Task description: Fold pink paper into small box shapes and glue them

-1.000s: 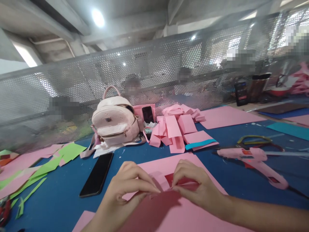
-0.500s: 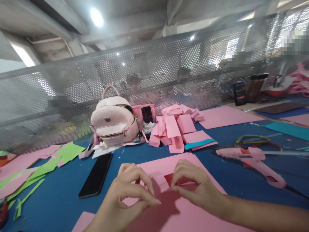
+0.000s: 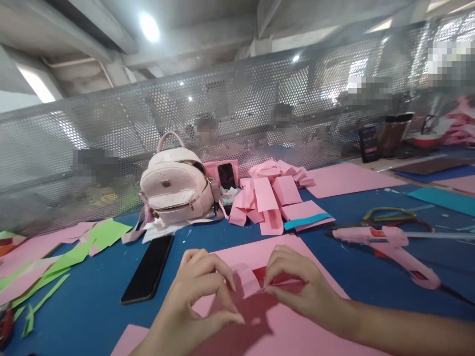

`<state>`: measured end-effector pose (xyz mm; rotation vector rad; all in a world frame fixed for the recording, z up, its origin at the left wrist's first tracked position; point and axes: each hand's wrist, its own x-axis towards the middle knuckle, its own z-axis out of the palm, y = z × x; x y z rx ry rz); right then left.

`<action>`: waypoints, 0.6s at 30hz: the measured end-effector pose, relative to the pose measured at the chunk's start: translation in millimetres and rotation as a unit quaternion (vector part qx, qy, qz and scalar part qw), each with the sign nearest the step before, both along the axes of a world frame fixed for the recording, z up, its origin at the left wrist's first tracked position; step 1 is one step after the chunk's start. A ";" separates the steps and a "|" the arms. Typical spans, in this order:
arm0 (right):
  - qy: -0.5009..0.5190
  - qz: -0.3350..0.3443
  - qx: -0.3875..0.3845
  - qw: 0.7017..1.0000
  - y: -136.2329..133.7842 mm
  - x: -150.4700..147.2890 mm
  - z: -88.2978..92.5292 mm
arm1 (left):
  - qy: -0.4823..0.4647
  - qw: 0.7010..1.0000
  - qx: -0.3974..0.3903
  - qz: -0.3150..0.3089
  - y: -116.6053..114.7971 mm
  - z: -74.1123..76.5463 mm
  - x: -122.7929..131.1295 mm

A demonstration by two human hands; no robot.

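My left hand (image 3: pixel 202 291) hovers over a large pink sheet (image 3: pixel 297 326), its fingers curved and apart with nothing between them. My right hand (image 3: pixel 300 282) pinches the edge of a small folded pink paper piece (image 3: pixel 247 279) between thumb and fingertips. This piece stands up in a curve from the sheet, and a darker red patch shows behind the right fingers. Part of the folded piece is hidden by the hands. A shadow falls on the sheet below them.
A black phone (image 3: pixel 148 269) lies to the left. Behind stand a pale backpack (image 3: pixel 174 185) and a heap of pink paper pieces (image 3: pixel 265 195). To the right are a pink glue gun (image 3: pixel 393 242) with its cord and yellow-handled scissors (image 3: pixel 388 215). Green paper scraps (image 3: pixel 107 232) lie far left.
My left index finger has drawn back from the thumb, widening the gap between them. My right hand keeps its pinch in the same place.
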<state>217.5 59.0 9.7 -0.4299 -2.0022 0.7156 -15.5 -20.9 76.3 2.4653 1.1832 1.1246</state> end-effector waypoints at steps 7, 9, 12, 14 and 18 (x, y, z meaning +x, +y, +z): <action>-0.002 0.006 0.000 1.000 -0.6 0.4 -0.3 | 0.040 0.998 0.039 -0.005 0.8 5.3 0.9; 0.000 0.010 0.002 1.000 -1.3 0.3 0.2 | 0.047 0.997 0.064 -0.004 0.9 4.6 1.4; 0.002 0.011 0.004 1.000 -2.1 0.4 0.8 | 0.062 0.992 0.110 0.000 0.9 0.2 1.2; 0.003 0.010 -0.001 1.000 -2.6 0.5 1.4 | 0.086 0.986 0.143 0.010 0.8 -3.1 0.4; 0.002 0.007 -0.026 1.000 -4.1 0.0 2.9 | 0.148 0.968 0.200 0.042 0.1 -7.5 -2.0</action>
